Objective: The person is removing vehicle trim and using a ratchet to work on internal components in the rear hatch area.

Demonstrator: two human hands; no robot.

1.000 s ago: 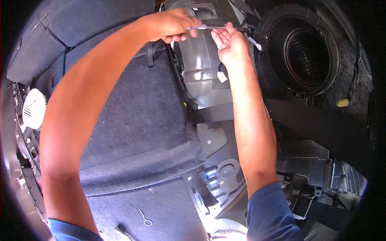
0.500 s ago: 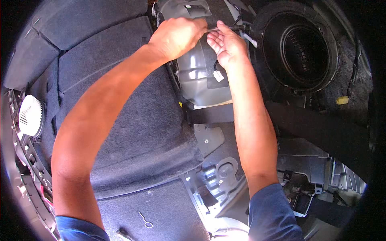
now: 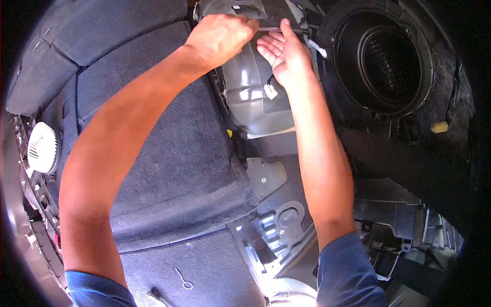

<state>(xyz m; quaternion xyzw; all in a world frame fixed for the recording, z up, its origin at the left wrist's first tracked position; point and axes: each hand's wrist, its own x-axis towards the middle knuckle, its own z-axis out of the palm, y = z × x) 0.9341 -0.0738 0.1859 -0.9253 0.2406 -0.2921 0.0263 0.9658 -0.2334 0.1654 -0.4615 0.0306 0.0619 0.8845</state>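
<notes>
At the top of the view my left hand [image 3: 220, 41] is closed around one end of a slim metal rod-like tool [image 3: 271, 29]. The tool runs level to the right, toward dark trim and a white plastic piece [image 3: 318, 48]. My right hand [image 3: 289, 56] is beside the rod, palm turned up, fingers spread and thumb raised against or close to it; contact is unclear. Below the hands lies a bare grey metal wheel-arch panel [image 3: 245, 94]. A white wire connector [image 3: 270, 91] hangs on a dark lead next to my right wrist.
A large round black opening [image 3: 394, 64] lies right of my hands, with a yellow connector [image 3: 439, 127] below it. Dark carpeted seat backs [image 3: 169, 153] fill the left. A ringed pick [image 3: 186, 282] rests on carpet near the bottom. A white oval ribbed object [image 3: 42, 147] stands far left.
My left hand and the rod have shifted slightly up, the hand also a little left. My right hand has opened wider, its thumb higher. More of the rod shows between the hands.
</notes>
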